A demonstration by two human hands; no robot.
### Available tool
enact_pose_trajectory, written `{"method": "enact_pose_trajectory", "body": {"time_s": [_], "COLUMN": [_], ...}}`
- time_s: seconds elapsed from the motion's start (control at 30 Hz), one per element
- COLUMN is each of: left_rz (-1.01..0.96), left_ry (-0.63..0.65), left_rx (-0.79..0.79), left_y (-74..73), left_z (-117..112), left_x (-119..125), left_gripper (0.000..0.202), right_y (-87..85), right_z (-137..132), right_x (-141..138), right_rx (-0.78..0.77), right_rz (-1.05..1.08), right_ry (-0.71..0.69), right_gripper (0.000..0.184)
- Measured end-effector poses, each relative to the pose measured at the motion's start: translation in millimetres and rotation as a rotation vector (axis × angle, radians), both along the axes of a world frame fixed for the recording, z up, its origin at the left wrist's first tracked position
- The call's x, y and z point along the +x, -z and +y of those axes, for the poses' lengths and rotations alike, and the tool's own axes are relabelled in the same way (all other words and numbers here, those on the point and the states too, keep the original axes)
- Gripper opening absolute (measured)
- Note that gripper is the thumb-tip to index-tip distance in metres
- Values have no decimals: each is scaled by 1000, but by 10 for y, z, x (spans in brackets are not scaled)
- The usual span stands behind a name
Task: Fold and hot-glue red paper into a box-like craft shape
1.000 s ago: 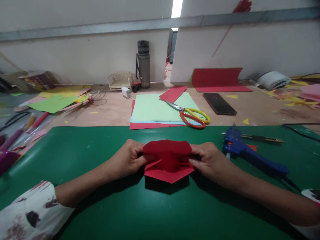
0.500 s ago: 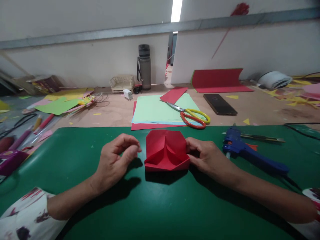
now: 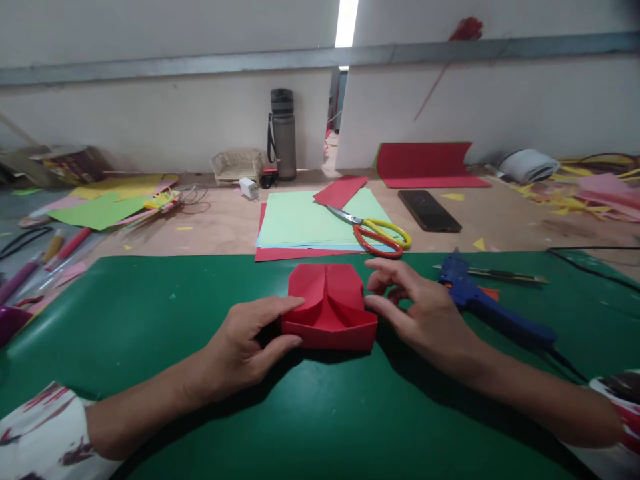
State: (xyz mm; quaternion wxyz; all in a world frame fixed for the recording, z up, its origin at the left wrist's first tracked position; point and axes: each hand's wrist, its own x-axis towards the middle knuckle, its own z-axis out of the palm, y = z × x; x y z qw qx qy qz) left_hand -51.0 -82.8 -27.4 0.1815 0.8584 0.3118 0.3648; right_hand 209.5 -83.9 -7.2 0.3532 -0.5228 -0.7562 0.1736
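Observation:
A folded red paper box (image 3: 327,327) sits on the green mat (image 3: 310,413), its near wall raised and its far flap standing with a crease down the middle. My left hand (image 3: 255,340) grips the box's left side, thumb on the near wall and fingers over the left edge. Just off the right side is my right hand (image 3: 415,307), its thumb and fingers apart and nothing between them.
Behind the box, scissors (image 3: 375,233) with orange and yellow handles lie on light green paper sheets (image 3: 300,220). To the right are a blue glue gun (image 3: 480,300), a craft knife (image 3: 505,274) and a phone (image 3: 429,211). A grey bottle (image 3: 285,140) stands at the back.
My left hand has moved right and taken hold of the box's left side. My right hand has let go of the right side and opened. The view has shifted slightly.

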Motion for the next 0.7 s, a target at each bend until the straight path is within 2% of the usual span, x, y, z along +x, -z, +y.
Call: {"method": "enact_pose_trajectory", "body": {"time_s": [0.07, 0.13, 0.23, 0.3, 0.37, 0.47, 0.57, 0.7], "left_rz": [5, 10, 23, 25, 24, 20, -29, -51], "left_ry": [-3, -15, -50, -67, -82, -97, -66, -35], "left_rx": [3, -11, -80, -150, -226, -336, -368, -300], "left_y": [-2, -4, -14, -24, -37, -66, -114, -177], "left_z": [-12, -21, -24, -24, -23, -21, 3, 89], "left_x": [-4, 1, 27, 54, 81, 108, 111, 120], "left_gripper": [41, 40, 38, 37, 35, 34, 47, 74], "right_y": [-22, -49, -92, -123, -154, -181, -167, -108], "right_z": [-41, -93, -168, -201, -213, -174, -61, 130], "right_x": [36, 48, 3, -46, -87, -115, -109, -71], "right_rx": [-45, -148, -302, -365, -387, -454, -624, -869], "right_rz": [88, 131, 46, -13, -34, -26, 133, 521], "right_ry": [-19, -108, -178, -164, -176, -210, -183, -172], "right_gripper": [25, 31, 62, 72, 57, 21, 24, 32]}}
